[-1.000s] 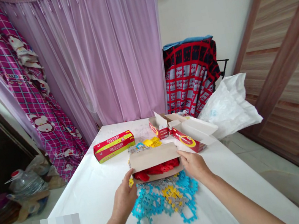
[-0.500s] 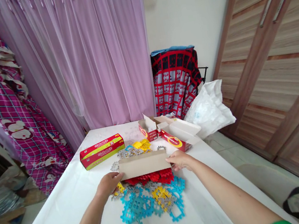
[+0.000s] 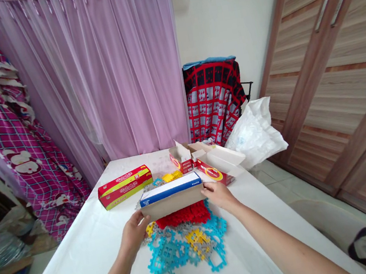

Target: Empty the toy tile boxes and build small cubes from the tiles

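Between my two hands is a long cardboard box (image 3: 175, 200), held by its ends above the heap. A blue and white printed side faces up and a plain grey-brown side faces me. My left hand (image 3: 134, 229) grips the left end, and my right hand (image 3: 219, 195) pinches the right end. Right below the box lie red toothed plastic pieces (image 3: 184, 215). Nearer to me spread blue toothed pieces (image 3: 169, 250), with yellow pieces (image 3: 198, 238) and grey ones among them. More yellow pieces (image 3: 172, 176) show behind the box, which partly hides that part of the pile.
A red and yellow-green box (image 3: 125, 186) lies at the table's left. Opened red boxes (image 3: 213, 171) stand at the back right, beside a white plastic bag (image 3: 255, 136). The white-covered table (image 3: 107, 249) ends near a wooden wardrobe (image 3: 342, 95) on the right.
The box has turned in my hands, so its blue and white side now shows on top. Its left end sits slightly lower. The toothed pieces on the table keep their places.
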Demonstrator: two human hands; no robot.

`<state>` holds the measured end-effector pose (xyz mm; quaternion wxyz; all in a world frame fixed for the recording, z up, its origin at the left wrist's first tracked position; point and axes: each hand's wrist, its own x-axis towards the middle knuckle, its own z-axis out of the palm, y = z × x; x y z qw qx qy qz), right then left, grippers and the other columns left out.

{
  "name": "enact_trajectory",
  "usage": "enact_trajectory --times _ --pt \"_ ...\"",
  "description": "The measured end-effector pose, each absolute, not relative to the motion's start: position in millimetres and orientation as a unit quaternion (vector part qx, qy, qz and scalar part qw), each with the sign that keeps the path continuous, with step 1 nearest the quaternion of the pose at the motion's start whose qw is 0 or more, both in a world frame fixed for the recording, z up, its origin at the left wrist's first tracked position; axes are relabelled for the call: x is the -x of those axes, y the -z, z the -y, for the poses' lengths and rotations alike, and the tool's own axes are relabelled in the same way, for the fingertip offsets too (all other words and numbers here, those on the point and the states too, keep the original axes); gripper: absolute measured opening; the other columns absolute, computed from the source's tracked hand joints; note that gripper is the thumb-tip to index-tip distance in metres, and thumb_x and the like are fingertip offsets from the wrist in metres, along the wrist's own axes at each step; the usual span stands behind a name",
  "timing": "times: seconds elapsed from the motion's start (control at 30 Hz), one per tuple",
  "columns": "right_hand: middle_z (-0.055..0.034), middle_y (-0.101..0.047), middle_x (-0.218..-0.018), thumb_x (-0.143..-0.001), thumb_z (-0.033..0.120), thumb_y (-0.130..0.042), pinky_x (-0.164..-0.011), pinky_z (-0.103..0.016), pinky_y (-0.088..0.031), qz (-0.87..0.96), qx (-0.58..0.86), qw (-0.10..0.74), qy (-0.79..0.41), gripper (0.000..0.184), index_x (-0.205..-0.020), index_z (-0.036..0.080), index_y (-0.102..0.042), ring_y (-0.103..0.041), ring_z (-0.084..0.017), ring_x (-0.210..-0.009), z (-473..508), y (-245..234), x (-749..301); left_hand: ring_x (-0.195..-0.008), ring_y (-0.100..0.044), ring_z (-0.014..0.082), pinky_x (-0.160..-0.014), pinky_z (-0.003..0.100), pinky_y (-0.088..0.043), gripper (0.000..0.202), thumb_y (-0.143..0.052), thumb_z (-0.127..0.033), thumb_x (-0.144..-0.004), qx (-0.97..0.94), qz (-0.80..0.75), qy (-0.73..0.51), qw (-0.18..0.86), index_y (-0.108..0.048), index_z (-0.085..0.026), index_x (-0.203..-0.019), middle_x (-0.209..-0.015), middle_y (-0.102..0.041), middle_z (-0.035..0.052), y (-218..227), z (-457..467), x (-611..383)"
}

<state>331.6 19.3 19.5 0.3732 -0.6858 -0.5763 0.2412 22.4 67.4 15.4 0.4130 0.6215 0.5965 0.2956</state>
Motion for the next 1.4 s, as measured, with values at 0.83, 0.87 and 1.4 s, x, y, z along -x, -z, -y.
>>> enact_trajectory --times 0.83,0.87,1.4 --pt "-0.0087 -0.067 -0.111 -0.075 0.037 -0.059 -0.074 -0.032 -0.051 0.620 0.629 0.451 -0.129 0.046 -0.117 0.021 -0.062 -0.063 -0.022 -0.091 -14 -40 -335 -0.039 -0.049 0.0126 -0.041 0.024 -0.036 0.064 -0.045 -0.067 -0.076 -0.629 -0.574 -0.369 0.372 -0.070 -0.014 -0.101 -0.049 -0.057 -0.0016 -73 -78 -29" --pt "-0.0093 -0.067 -0.109 -0.076 0.035 -0.057 -0.073 -0.031 -0.050 0.616 0.647 0.439 -0.097 0.041 -0.113 0.020 -0.064 -0.062 -0.022 -0.090 -14 -40 -336 -0.038 -0.047 0.0127 -0.040 0.024 -0.034 0.065 -0.045 -0.069 -0.075 -0.629 -0.573 -0.367 0.376 -0.070 -0.013 -0.097 -0.045 -0.052 -0.0027 -77 -79 -31" --pt "-0.0079 -0.067 -0.066 -0.083 0.025 -0.052 -0.054 -0.025 -0.042 0.367 0.902 0.206 -0.092 0.023 -0.086 0.011 -0.070 -0.062 -0.017 -0.058 -61 -120 -458 -0.073 -0.068 0.0208 -0.048 0.024 -0.045 0.076 -0.056 -0.070 -0.061 -0.591 -0.570 -0.360 0.443 -0.065 -0.014 -0.113 -0.105 -0.070 0.0134 -59 -72 -21"
